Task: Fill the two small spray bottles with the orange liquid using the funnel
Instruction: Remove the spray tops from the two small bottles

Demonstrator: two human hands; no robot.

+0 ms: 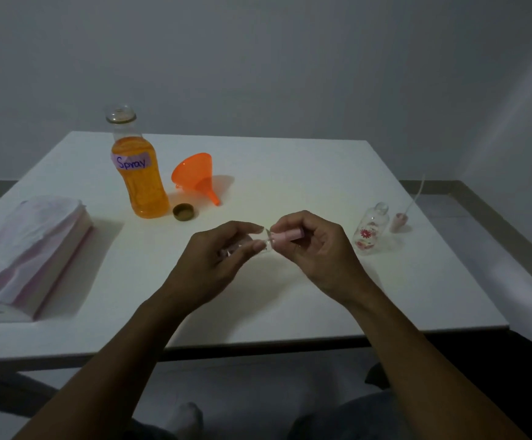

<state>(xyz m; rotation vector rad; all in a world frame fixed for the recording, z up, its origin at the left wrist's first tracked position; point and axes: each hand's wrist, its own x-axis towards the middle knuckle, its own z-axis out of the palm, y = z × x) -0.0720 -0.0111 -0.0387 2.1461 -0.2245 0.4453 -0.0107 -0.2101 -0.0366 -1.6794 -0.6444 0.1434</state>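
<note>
My left hand (223, 252) holds a small clear spray bottle (263, 246) on its side above the table's middle, the body mostly hidden by fingers. My right hand (312, 246) pinches that bottle's pink spray cap (285, 235) at the neck. A second small clear bottle (369, 230) with red flower prints stands uncapped to the right, its pink spray head with dip tube (401, 220) lying beside it. The large bottle of orange liquid (141, 173), labelled "Spray", stands open at the back left, its brown cap (184, 211) next to it. The orange funnel (196, 177) lies on its side.
A pack of tissues in pink-white wrapping (26, 252) lies at the left edge of the white table (290, 312). The table's front edge runs just below my forearms, and my knees show beneath it.
</note>
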